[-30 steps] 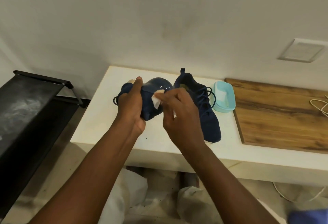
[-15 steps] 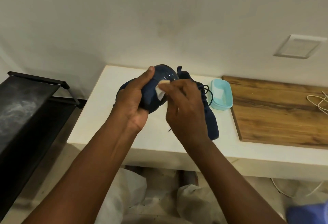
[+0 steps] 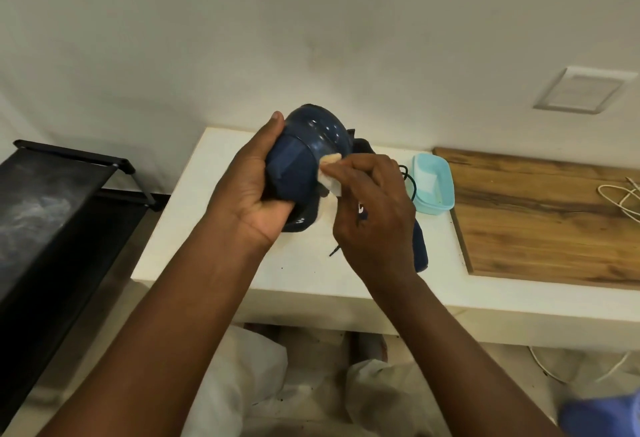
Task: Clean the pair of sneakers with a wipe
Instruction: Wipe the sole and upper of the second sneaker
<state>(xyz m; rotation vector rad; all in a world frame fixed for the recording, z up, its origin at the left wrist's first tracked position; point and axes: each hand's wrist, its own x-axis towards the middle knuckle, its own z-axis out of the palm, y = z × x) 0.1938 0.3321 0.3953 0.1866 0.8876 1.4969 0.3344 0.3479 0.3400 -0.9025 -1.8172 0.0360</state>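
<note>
The left hand [image 3: 258, 190] is wrapped around a navy-blue fabric sneaker [image 3: 304, 156], holding it up above the white countertop [image 3: 194, 228] with the rounded toe end raised toward the wall; the thumb lies along the shoe's left side and the palm cups it from below, so the grip is clamped firmly on the shoe. The toe cap is smooth and slightly glossy, catching small highlights, while the panel below it is a duller woven cloth with a visible seam between the two. The right hand [image 3: 372, 214] has its fingers drawn together, pinching a small folded white wipe [image 3: 329, 180], which is pressed against the right side of the toe cap where the glossy part meets the cloth. One edge of the wipe looks faintly tan. The second navy-blue sneaker [image 3: 420, 249] lies on the countertop behind and beneath the right hand, mostly hidden by it, with only its heel tab, a length of dark lace [image 3: 408, 180] and its lower end showing. Just beside it to the right sits a shallow light-blue plastic tray [image 3: 434, 183] holding something white, touching the edge of a brown wooden board [image 3: 547, 218] set into the counter. A black metal-framed rack [image 3: 52, 214] stands left of the counter.
</note>
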